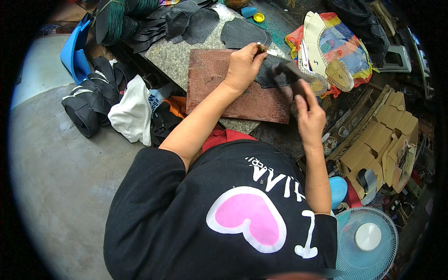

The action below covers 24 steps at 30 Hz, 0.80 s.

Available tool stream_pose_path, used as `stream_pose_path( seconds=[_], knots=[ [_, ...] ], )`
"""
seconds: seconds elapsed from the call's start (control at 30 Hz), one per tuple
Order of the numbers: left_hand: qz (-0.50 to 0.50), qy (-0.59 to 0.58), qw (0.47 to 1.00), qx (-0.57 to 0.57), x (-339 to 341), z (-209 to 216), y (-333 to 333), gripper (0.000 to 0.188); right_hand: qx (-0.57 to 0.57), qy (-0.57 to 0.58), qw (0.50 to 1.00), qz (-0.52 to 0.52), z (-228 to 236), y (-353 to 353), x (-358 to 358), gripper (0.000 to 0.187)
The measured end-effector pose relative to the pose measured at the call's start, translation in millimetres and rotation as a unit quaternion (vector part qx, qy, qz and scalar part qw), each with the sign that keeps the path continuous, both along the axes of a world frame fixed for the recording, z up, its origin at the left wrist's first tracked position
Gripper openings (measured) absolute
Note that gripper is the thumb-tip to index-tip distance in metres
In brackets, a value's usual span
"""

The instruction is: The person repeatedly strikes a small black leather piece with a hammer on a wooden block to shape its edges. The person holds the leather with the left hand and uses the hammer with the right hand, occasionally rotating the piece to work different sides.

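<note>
My left hand (241, 69) is closed round a small punch-like tool (262, 48), mostly hidden by the fingers. It rests over a brown-red board (208, 77) near a black leather piece (267, 77). My right hand (310, 115) grips a hammer (290, 71), blurred by motion, whose dark head hangs above the leather's right end. Beyond the board lies another cut black leather piece (243, 34) on a speckled stone slab (164, 59). Right of the hammer are cream shoe-part patterns (314, 31) and a brownish pattern (339, 74) with holes along its edge.
Stacked black leather cuts (192, 23) and green-threaded bundles (111, 23) lie at the far left. A colourful woven sack (357, 58) is at the right. A white cloth (133, 112), black rolls (84, 109), cardboard boxes (373, 137) and a fan (367, 242) surround me.
</note>
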State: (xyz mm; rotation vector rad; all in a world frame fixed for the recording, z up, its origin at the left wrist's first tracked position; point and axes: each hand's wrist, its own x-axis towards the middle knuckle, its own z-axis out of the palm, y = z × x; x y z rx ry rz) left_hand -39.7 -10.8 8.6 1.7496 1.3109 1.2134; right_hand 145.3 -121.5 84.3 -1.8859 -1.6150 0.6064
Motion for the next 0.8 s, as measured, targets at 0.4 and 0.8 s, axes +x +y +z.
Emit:
stream_pose_path(
  seconds=[0.4,0.8],
  knots=[
    [-0.026,0.094,0.985,0.142,5.6,2.1,-2.4,0.013,0.082,-0.07,0.994,-0.02,1.0,2.9,4.9,0.037],
    [0.009,-0.037,0.999,0.016,-1.1,-6.9,-5.3,0.012,0.019,-0.058,0.998,0.01,-32.3,32.0,8.8,0.03]
  ],
)
